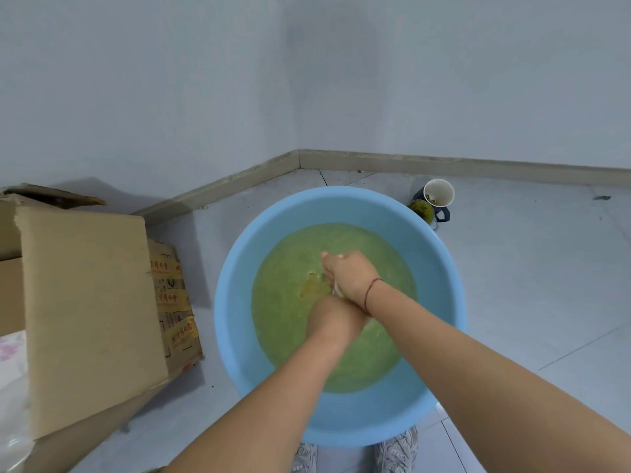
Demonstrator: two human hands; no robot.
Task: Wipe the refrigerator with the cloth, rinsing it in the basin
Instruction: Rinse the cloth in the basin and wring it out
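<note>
The cloth [337, 290] is bunched between both hands, just over the green water [290, 336] in the blue basin [239, 268] on the floor. Only a pale strip of it shows between the fists, with another scrap at the far edge of the right hand [350, 276]. The right hand's fingers [328, 266] are curled tight round the far end. The left hand [333, 319] is closed round the near end, its fingers hidden beneath the knuckles. The two fists touch, the right wrist lying across the left. This looks like wringing.

I judge the cloth to be soft, limp and heavy with water, and probably slick. It will sag and drip from any loose end, so it is best held as it is now, gathered into a roll with one fist at each end. That way a twist presses water out along its whole length. It cannot break, so a hard squeeze is safe. A yellowish patch [312, 285] lies in the water beside the hands. I cannot tell whether it is a trailing part of the cloth or churned water.

The refrigerator is out of view. A cardboard box [85, 302] stands left of the basin, and two cups [435, 201] sit by its far rim.
</note>
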